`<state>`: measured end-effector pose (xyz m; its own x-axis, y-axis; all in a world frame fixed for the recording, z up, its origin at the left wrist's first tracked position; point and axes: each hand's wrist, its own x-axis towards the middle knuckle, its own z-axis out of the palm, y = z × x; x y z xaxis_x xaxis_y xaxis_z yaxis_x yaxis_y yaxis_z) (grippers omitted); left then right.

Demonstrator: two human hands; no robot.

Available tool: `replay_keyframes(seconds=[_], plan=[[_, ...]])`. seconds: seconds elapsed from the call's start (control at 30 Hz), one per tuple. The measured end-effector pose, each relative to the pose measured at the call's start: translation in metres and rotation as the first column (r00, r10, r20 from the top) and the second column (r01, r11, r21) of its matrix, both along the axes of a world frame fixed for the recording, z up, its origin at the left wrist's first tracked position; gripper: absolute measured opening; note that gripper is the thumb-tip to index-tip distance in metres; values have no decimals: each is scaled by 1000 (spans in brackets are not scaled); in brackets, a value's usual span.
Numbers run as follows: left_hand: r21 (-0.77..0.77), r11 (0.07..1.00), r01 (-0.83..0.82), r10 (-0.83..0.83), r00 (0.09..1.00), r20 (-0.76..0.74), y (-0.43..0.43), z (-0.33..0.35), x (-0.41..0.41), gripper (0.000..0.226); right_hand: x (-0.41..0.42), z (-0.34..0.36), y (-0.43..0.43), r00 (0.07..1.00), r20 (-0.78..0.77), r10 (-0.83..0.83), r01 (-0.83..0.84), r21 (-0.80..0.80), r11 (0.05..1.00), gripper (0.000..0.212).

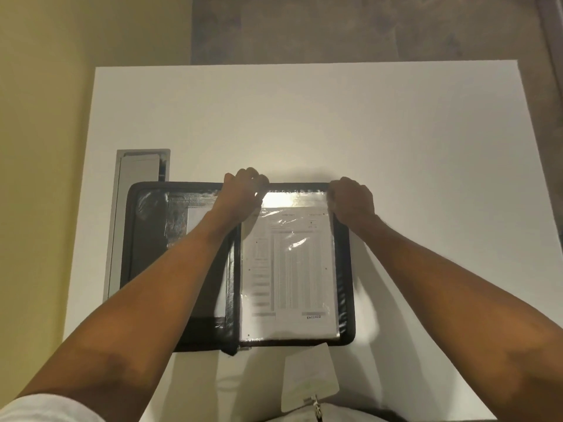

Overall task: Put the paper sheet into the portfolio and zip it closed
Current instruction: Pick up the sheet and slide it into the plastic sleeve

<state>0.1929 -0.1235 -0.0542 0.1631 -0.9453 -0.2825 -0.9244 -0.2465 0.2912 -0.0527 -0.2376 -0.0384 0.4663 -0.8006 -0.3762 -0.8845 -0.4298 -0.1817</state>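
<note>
Mostly hidden: left arm covers much of the portfolio's (345, 269) left half, print on the sheet (289, 269) too blurred to read | portfolio open flat near table's (304, 117) left edge | sheet in right-half clear sleeve | left hand (243, 190), right hand (350, 199) pinch the sleeve's far corners, fingertips curled out of sight

Open table (365, 123) surface is left beyond and right of the open portfolio (345, 269). On the left, passage is narrowed by a recessed slot (122, 226) partly overlapped by the portfolio; a clipped tag (307, 379) hangs over the near edge.
</note>
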Motion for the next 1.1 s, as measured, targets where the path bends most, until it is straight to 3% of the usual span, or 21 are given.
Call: replay_keyframes(seconds=[0.13,0.2,0.27,0.33,0.43,0.57,0.73,0.83,0.93,1.1], plan=[[-63,996,65,-75,982,-172,14,3,-12,30,2,0,36,998,-16,-64,61,-167,984,24],[-69,983,171,-182,961,-207,25,8,-21,28,4,2,70,984,136,-116,140,-177,974,29],[-105,957,270,-285,942,-176,35,11,-31,25,3,-1,114,960,256,-111,137,-88,987,34],[-93,927,364,-373,921,-112,45,5,-44,37,-2,-10,163,972,233,24,-17,-31,999,48],[58,909,412,-411,911,-20,54,-10,-64,61,-24,-26,211,969,147,201,-199,-30,980,64],[155,910,384,-397,916,62,56,-23,-83,68,-68,-39,228,984,6,179,-178,-74,981,69],[128,920,371,-381,922,69,57,-16,-83,70,-124,-43,241,986,-112,126,-133,-51,990,70],[35,961,275,-277,958,68,61,-1,-65,65,-139,-36,251,987,-134,93,-104,-80,991,71],[-13,1000,-4,5,993,118,76,11,-26,60,-126,-24,259,997,-45,62,-66,-88,994,66],[-94,876,-473,482,856,186,128,25,52,60,-109,-16,277,978,-42,204,-205,-40,978,63]])
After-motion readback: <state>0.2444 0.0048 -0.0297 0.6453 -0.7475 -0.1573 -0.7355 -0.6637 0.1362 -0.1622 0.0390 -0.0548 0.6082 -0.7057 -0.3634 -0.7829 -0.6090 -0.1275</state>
